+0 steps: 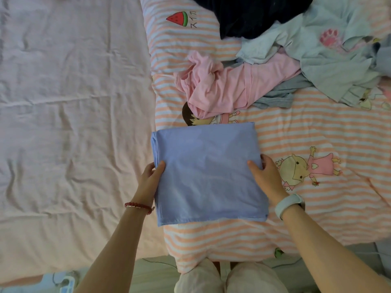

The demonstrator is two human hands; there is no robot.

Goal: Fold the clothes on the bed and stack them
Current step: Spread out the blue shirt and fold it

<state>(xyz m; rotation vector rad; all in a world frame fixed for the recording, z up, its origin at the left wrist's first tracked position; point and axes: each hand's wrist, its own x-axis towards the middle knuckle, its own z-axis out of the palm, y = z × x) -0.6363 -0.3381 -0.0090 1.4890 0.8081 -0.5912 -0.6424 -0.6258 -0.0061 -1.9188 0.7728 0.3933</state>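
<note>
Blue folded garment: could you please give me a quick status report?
Left hand and right hand both grip the blue folded garment by its side edges. It lies flat on the striped quilt. Unfolded pile waits beyond, nothing obstructing.

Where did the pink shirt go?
The pink shirt lies crumpled on the striped quilt, just beyond the folded blue cloth, beside the light blue clothes.
</note>
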